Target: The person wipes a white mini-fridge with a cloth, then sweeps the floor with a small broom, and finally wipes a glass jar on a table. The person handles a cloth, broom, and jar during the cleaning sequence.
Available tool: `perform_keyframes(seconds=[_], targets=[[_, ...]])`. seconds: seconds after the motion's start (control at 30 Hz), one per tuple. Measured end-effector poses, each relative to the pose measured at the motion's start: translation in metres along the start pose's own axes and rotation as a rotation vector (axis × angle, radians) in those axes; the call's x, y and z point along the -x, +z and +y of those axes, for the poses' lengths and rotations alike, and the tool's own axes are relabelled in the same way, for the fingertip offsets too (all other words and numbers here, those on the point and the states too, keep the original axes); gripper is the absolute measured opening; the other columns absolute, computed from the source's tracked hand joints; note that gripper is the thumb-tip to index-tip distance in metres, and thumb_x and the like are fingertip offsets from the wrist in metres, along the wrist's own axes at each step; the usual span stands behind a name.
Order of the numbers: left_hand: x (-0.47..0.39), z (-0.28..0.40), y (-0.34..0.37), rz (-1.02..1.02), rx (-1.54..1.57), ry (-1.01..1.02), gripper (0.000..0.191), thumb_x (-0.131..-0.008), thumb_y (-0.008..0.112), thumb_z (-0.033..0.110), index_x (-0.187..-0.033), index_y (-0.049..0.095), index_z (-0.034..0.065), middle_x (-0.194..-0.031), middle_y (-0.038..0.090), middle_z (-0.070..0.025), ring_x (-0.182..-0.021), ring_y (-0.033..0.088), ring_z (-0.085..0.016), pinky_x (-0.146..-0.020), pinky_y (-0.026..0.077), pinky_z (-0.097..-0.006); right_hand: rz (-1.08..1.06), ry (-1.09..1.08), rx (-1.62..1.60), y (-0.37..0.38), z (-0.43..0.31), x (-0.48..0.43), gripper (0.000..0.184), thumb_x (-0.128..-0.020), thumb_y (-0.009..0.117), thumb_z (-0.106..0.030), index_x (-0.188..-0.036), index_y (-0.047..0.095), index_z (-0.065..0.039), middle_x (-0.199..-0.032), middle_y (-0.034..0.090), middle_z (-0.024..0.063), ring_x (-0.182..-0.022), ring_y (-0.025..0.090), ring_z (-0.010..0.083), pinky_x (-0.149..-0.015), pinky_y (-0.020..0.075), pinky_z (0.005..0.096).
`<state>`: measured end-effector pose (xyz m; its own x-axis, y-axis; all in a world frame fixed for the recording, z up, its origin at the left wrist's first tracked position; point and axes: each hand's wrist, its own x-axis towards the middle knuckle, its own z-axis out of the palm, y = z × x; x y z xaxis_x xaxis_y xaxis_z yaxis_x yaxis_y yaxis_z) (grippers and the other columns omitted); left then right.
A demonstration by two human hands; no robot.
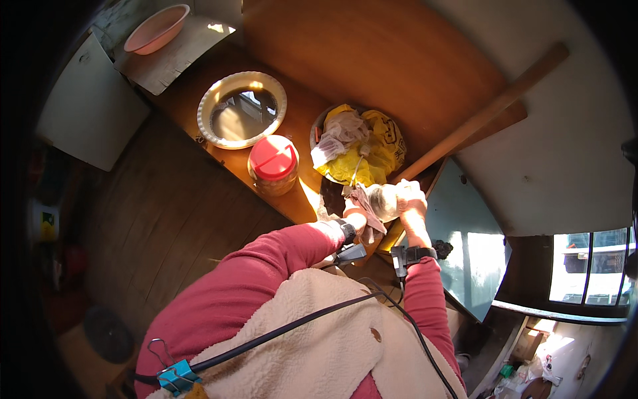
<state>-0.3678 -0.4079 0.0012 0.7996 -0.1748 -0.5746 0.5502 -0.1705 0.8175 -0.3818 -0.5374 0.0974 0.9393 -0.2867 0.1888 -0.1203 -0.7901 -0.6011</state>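
My right hand grips one end of a clear jar, which lies on its side in the air over the cabinet edge. At its other end, my left hand holds a brownish-pink cloth that hangs down over the wrist. The cloth meets the jar's left end; whether any of it is inside cannot be made out. Just beyond both hands sits a basin heaped with yellow plastic bags and a whitish bag. To the left stands a large jar with a red lid.
A scalloped-rim basin of murky water rests on the orange wooden cabinet top. Farther back, a pink basin stands on a board. A wooden bar slants up beside the right hand. Black cables cross my front.
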Motion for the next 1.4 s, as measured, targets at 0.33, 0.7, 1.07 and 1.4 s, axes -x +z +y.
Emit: perform_keyframes(seconds=[0.33,0.7,1.07,1.4], targets=[[-0.007,0.007,-0.04,-0.527,0.584,-0.3,0.034,-0.098,0.039,0.03,-0.12,0.048,0.0057,-0.103,0.064,-0.0177,-0.082,0.066,-0.033,-0.066,0.056,-0.0467,-0.335,0.098,0.258,-0.043,-0.036,0.02,0.048,-0.074,0.071,-0.037,-0.11,0.057,-0.008,-0.107,0.059,0.017,-0.103,0.057,0.0341,-0.089,0.0454,0.04],[0.06,0.112,-0.072,-0.985,0.292,-0.099,0.031,-0.094,0.053,0.024,-0.119,0.054,0.005,-0.108,0.063,-0.0064,-0.09,0.062,-0.014,-0.081,0.052,-0.0286,0.48,-0.118,0.328,-0.149,-0.094,0.06,0.032,-0.067,0.076,-0.035,-0.079,0.067,-0.007,-0.072,0.066,0.0103,-0.08,0.065,0.0301,-0.071,0.0519,0.0387],[0.089,0.154,0.003,-1.305,0.452,-0.224,0.027,-0.096,0.05,0.022,-0.116,0.054,0.0049,-0.107,0.062,-0.0054,-0.093,0.059,-0.013,-0.085,0.047,-0.0279,0.783,0.346,0.31,-0.29,-0.117,0.117,0.036,-0.073,0.075,-0.033,-0.068,0.063,0.0,-0.055,0.059,0.0096,-0.047,0.053,0.0186,-0.052,0.0452,0.0293],[0.104,0.121,0.056,-1.292,0.281,-0.163,0.026,-0.095,0.052,0.026,-0.111,0.059,0.0071,-0.097,0.063,-0.0037,-0.08,0.058,-0.015,-0.074,0.048,-0.0304,0.977,0.496,0.612,-0.327,-0.019,0.137,0.046,-0.071,0.068,-0.047,-0.07,0.065,-0.001,-0.063,0.061,0.0188,-0.064,0.063,0.0359,-0.06,0.0506,0.0384]])
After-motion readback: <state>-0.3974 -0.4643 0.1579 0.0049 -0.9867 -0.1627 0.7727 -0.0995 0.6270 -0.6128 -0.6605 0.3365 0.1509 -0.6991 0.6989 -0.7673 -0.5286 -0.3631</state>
